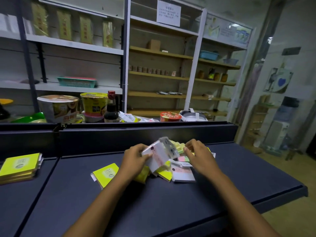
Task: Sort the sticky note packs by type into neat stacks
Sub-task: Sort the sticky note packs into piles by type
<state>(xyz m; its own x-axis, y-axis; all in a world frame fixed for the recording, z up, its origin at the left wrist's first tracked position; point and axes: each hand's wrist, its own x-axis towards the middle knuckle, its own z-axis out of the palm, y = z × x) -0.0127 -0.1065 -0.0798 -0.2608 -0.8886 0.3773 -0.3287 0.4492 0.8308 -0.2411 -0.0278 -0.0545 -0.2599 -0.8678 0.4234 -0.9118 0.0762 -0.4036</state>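
Note:
A jumble of sticky note packs (181, 171) lies in the middle of the dark shelf top (153, 202), yellow-green ones mixed with white-labelled ones. My left hand (135, 159) grips a white-labelled pack (158, 155), tilted up above the pile. My right hand (200, 158) hovers over the pile's right side with its fingers curled; whether it holds a pack is hidden. One yellow-green pack (106, 174) lies alone left of the pile. A neat stack of yellow-green packs (19, 167) sits at the far left.
A raised dark back wall (136, 132) borders the shelf top behind the pile. Beyond it stand instant noodle bowls (58, 107), a soy sauce bottle (111, 108) and snack bags. The shelf's right edge (294, 189) drops to the floor.

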